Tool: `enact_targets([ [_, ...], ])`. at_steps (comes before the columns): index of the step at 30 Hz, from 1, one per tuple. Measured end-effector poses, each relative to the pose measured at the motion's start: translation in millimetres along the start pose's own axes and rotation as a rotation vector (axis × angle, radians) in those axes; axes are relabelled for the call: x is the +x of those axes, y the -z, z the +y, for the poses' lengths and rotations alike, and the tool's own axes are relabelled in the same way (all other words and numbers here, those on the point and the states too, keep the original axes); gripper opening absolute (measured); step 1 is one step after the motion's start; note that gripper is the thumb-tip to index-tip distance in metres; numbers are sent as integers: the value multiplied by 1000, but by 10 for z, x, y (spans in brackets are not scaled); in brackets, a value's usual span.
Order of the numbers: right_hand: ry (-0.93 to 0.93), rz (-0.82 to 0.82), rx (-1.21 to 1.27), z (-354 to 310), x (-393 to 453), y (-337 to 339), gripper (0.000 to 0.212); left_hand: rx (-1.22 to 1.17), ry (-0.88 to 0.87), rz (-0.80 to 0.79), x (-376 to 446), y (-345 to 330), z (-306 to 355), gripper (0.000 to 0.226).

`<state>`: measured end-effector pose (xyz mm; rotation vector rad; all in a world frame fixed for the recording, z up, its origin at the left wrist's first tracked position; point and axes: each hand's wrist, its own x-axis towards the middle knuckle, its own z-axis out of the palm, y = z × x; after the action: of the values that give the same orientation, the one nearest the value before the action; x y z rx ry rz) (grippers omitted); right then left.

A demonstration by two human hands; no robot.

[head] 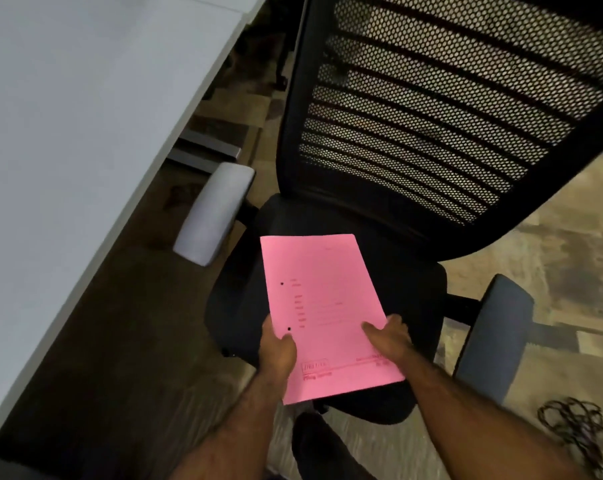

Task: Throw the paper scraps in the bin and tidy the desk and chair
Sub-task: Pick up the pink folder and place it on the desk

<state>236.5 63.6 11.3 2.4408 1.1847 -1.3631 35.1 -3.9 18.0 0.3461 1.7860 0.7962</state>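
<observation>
Pink printed paper folder (322,313), flat and rectangular with two punched holes, held over the seat of the black mesh-backed office chair (431,126). Left of chair: pale grey desk top (68,116), bare where visible. Left hand (279,348) pinches the folder's left edge, thumb on top, other fingers hidden beneath. Right hand (388,336) clamps the right edge the same way. Two-handed hold likely keeps the limp sheet level. No bin or scraps in view. Right of chair: tangled dark cable (570,424) on patterned floor.
</observation>
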Motion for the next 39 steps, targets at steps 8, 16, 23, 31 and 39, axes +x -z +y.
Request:
enact_targets([
  [8, 307, 188, 135, 95, -935, 67, 41, -43, -206, 38, -832, 556, 316, 50],
  [16, 702, 203, 208, -580, -1964, -150, 39, -187, -395, 173, -1611, 1668, 540, 37],
  [23, 976, 138, 25, -1486, -2760, -605, 36, -218, -420, 343, -2013, 2787, 606, 23],
  [31, 1231, -50, 7, -2317, -3600, -1335, 40, -349, -423, 616, -2140, 3840, 533, 26],
  [39, 1341, -131, -104, -3104, -3962, -2051, 53, -452, -356, 875, -1908, 4633, 517, 33],
])
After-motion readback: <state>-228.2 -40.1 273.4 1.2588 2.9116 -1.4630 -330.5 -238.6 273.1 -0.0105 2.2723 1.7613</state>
